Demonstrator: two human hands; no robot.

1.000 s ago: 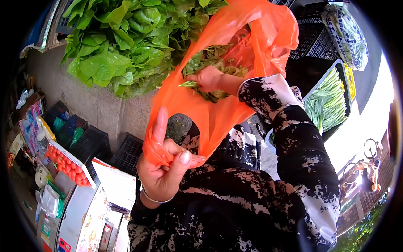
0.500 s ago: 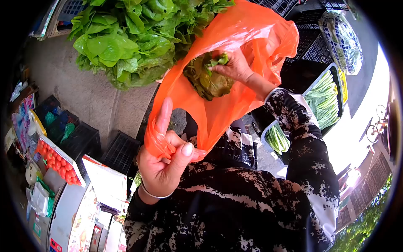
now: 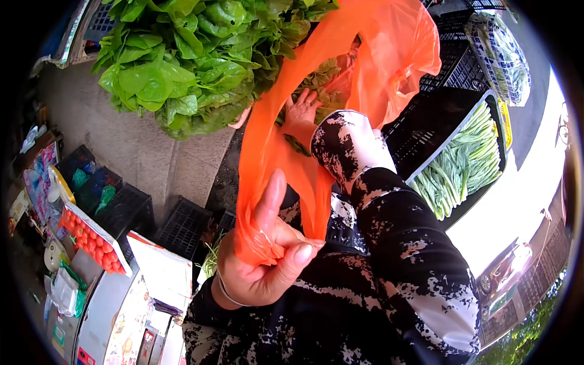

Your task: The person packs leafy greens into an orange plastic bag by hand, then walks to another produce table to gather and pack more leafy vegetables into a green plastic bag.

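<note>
My left hand (image 3: 258, 261) is closed on the handle loops of an orange plastic bag (image 3: 395, 55), with the index finger pointing up. The bag hangs open beyond that hand, its mouth facing me. Inside lie leafy greens (image 3: 328, 79), partly covered by the plastic and my arm. My right hand (image 3: 302, 112) reaches through the bag's opening, fingers spread over or beside these greens; whether it touches them I cannot tell. Just left of the bag, a big heap of bright green leafy vegetables (image 3: 176, 67) fills the upper part of the view.
On the right, a black crate (image 3: 420, 118) holds long green vegetables (image 3: 462, 161). A wrapped bundle (image 3: 499, 58) lies behind it. At left are several dark crates (image 3: 125, 210), a tray of red tomatoes (image 3: 91, 240) and a white box (image 3: 161, 258).
My right hand has moved left and lower, and its fingers have spread from the pinched leaves. The left hand, with the bag handles, has shifted slightly right and down in view.
</note>
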